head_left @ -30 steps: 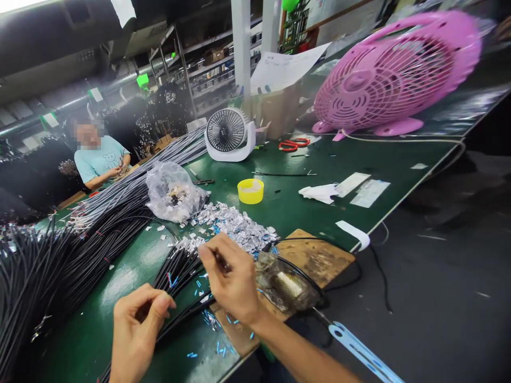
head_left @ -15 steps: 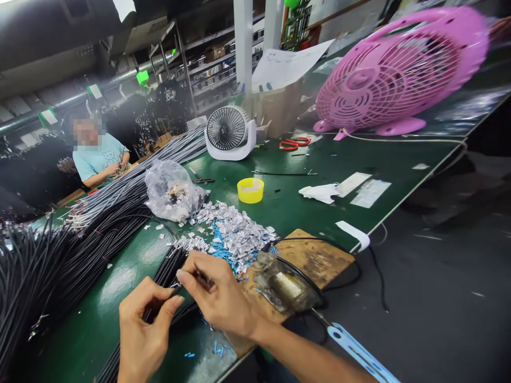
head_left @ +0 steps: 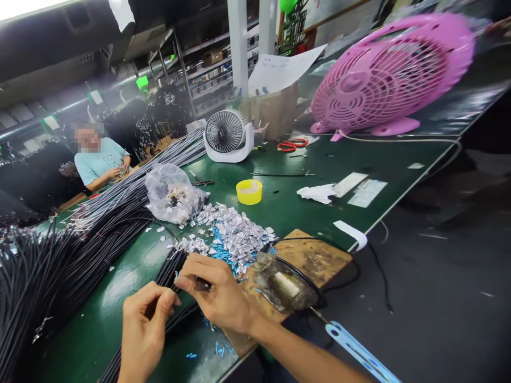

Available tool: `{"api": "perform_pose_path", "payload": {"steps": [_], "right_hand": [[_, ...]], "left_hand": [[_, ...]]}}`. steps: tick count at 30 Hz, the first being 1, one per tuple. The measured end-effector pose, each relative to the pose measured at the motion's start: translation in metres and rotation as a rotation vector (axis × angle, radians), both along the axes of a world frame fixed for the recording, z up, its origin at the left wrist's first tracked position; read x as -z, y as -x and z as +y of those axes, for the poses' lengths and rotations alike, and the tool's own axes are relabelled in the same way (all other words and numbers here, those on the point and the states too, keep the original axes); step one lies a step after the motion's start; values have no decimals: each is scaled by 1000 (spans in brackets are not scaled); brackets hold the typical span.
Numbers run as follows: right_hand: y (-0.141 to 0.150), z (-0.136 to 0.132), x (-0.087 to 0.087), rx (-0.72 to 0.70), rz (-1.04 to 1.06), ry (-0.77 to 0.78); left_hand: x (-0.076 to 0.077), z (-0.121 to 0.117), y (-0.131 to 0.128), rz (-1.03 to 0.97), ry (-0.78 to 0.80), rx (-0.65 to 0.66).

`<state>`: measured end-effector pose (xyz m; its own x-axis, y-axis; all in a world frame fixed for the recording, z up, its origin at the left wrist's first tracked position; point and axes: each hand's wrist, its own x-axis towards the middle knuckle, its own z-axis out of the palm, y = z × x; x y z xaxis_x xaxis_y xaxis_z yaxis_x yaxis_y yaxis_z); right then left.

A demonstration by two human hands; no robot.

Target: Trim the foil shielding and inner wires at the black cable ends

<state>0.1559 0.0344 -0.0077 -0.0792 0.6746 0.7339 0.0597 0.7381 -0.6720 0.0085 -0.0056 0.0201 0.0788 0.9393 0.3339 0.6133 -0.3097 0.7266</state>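
Black cable: its end appears to sit between the two hands, coloured wire tips point(head_left: 176, 274) just showing; other black cables point(head_left: 171, 266) lie bundled alongside on the surface point(head_left: 123, 287), presumably for easy reach.
Left hand point(head_left: 143, 324): thumb and forefinger drawn together in a pinch, seemingly on the cable, likely to steady it close to its end.
Right hand point(head_left: 217, 290): fingers curled, thumb near the forefinger; how firmly they close, and on what, cannot be told.
Blue clippings point(head_left: 219, 349): scattered near the edge, within reach.
Wooden board point(head_left: 331, 258): overhangs the edge beneath a grimy block, perhaps shielding the surface.
Blue handle point(head_left: 359, 351): points outward past the edge, probably easy to grasp.
Foil scraps point(head_left: 243, 239): heaped beyond the hands, apparently to leave the near working spot free.
Yellow tub point(head_left: 249, 194): upright past the heap, sides presumably containing its contents.
White fan point(head_left: 228, 135): faces the worker, perhaps for cooling.
Co-worker point(head_left: 101, 159): farther off, hands together.
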Motion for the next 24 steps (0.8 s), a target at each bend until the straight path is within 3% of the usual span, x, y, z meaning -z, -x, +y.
{"api": "perform_pose_path", "payload": {"steps": [3,5,9,14,24], "right_hand": [[-3,3,-2,222,195,189],[-3,5,-3,279,252,220],[1,4,-2,147,124,107],[4,-1,-1,95,10,91],[5,-2,-3,86,45,108]], "left_hand": [[1,0,1,-22,-7,-31],[1,0,3,-37,-14,-57],[3,0,2,-61,-16,-82],[3,-1,-4,-95,-31,-113],[1,-3,-9,-119,-23,-132]]}}
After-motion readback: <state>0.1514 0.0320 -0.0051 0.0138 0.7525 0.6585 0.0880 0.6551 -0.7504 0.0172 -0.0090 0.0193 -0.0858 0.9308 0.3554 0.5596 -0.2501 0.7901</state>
